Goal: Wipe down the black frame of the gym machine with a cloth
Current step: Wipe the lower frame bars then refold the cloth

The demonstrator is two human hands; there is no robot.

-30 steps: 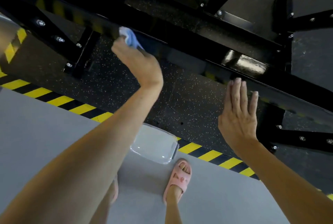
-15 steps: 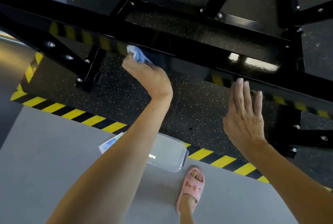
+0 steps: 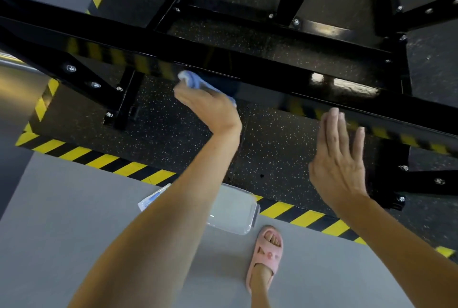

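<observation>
While we are working along the long glossy black steel frame beam (image 3: pixel 272 77) of the gym machine, our left hand (image 3: pixel 210 107) is gripping the small bunched light-blue cloth (image 3: pixel 193 81) and pressing it against the beam's near face, right of the bolted black diagonal brace (image 3: pixel 81 77). Bunching is probably keeping the cloth firm under the palm. Further right, our right hand (image 3: pixel 339 159) is spreading flat, holding nothing, its fingertips (image 3: pixel 334 115) at the beam's lower edge, seemingly steadying us; we cannot tell whether they are touching it.

Below, yellow-and-black hazard tape (image 3: pixel 99 159) is bordering the speckled black rubber mat (image 3: pixel 173 134), and a clear plastic box (image 3: pixel 235 211) and our pink slipper (image 3: pixel 269 250) are sitting on the grey floor (image 3: pixel 62 221). Nothing is blocking the beam between the hands; leftward, the brace's bolts could be snagging points.
</observation>
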